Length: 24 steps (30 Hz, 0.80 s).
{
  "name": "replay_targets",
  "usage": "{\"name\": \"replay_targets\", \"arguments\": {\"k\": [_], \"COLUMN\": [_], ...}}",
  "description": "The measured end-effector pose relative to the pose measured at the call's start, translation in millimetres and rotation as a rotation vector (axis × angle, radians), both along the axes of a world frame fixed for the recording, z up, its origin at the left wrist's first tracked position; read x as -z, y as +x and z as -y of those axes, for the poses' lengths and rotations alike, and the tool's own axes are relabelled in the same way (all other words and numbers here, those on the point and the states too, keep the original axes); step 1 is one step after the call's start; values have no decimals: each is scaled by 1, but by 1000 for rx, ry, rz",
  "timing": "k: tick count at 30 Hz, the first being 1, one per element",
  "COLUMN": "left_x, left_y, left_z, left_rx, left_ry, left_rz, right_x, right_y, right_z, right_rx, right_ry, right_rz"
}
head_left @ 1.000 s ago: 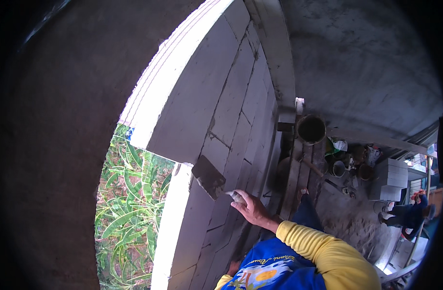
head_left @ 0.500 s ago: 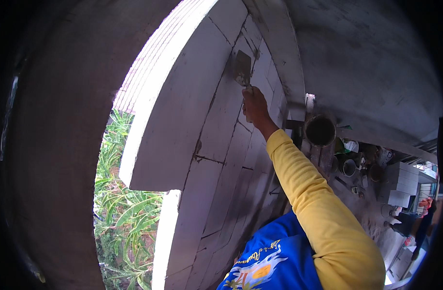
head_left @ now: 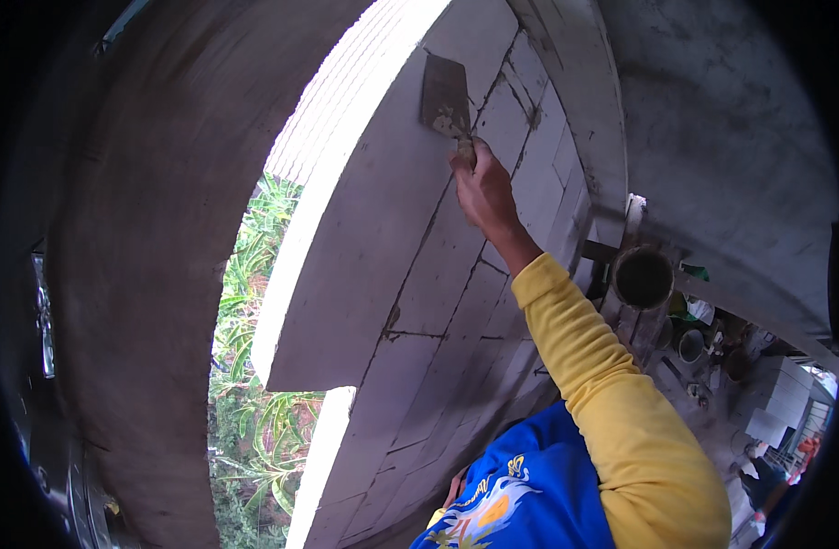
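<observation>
My right hand (head_left: pixel 485 188), reaching up in a yellow sleeve, is closed around the handle of a trowel (head_left: pixel 446 94). The trowel's flat metal blade points up and has mortar smears near its neck. Behind it is the pale face of an upper block in the block wall (head_left: pixel 351 274); whether the blade touches that face I cannot tell. Dark mortar joints run between the blocks. Beside the blue shirt front, a sliver of skin above a bit of yellow sleeve seems to be my left hand (head_left: pixel 454 489); its fingers are hidden.
On the left, an opening shows green plants (head_left: pixel 268 439) past the wall's bright edge. A round bucket (head_left: pixel 643 277) stands on the right near planks. Farther off are a smaller pail (head_left: pixel 691 345), stacked pale blocks (head_left: pixel 778 393) and a partly visible person (head_left: pixel 769 480).
My right hand has moved the trowel left across a joint, from a lower course to the upper block. The view has shifted, so the wall sits farther right and lower.
</observation>
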State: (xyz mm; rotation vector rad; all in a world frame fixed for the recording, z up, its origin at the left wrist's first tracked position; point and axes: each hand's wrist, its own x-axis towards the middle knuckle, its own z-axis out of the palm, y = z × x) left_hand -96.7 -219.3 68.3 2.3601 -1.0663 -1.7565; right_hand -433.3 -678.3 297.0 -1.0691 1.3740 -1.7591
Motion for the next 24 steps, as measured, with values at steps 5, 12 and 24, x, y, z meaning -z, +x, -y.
{"name": "replay_targets", "arguments": {"k": [5,12,24], "left_x": [-12,-20,161], "left_y": [-8,-5,-72], "left_z": [12,25,131], "left_rx": [40,87,148], "left_ry": [-15,25,275], "left_rz": [3,-28,-144], "right_x": [5,131,410], "right_y": [-21,-23,-8], "right_z": [-1,-101,-337], "right_rx": [-62,-83,520], "right_ry": [24,361,1078], "right_rz": [186,166,577]}}
